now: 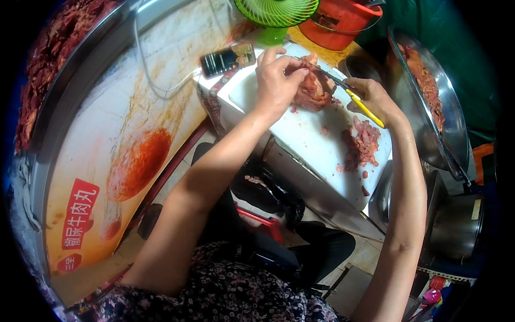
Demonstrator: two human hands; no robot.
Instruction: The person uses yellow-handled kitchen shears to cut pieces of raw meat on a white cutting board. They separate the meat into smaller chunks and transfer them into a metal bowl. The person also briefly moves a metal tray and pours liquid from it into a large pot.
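On a white cutting board (pixel 297 137) lies a large piece of raw meat (pixel 314 90). My left hand (pixel 279 76) pinches the meat's upper left edge between thumb and fingers. My right hand (pixel 372 100) holds a tool with a yellow handle and dark, narrow metal blade or blades (pixel 330 75), which looks like scissors or a knife; its tip reaches the meat beside my left fingertips. Small meat trimmings (pixel 364 143) are heaped on the board's right part, with a few loose bits around them.
A lit phone (pixel 227 60) with a white cable lies left of the board. Behind stand a green fan (pixel 277 12) and a red bucket (pixel 338 24). At right is a steel bowl of meat (pixel 454 100); a metal pot (pixel 454 225) stands below it. More meat (pixel 60 48) fills a container at upper left.
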